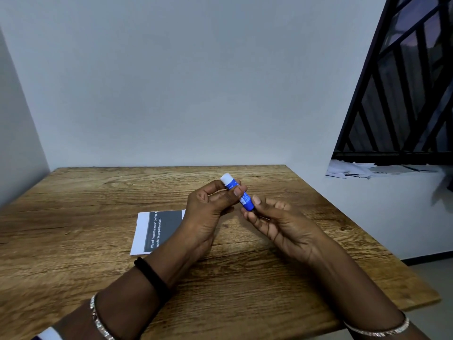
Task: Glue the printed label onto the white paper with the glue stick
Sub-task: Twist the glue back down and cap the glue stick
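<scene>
A blue glue stick (245, 198) with a white end is held above the middle of the wooden table (73, 217). My left hand (208, 209) pinches its upper part near the white end. My right hand (277, 222) pinches its lower blue end between thumb and fingers. The printed label (163, 229), dark grey with white text, lies on a white paper (139, 234) on the table left of my hands. My left forearm hides the right part of both.
A pale wall stands behind the table and on the left. At the right there is a barred window (404, 82) with loose papers (355, 169) on its sill. The table's right edge runs diagonally near my right arm.
</scene>
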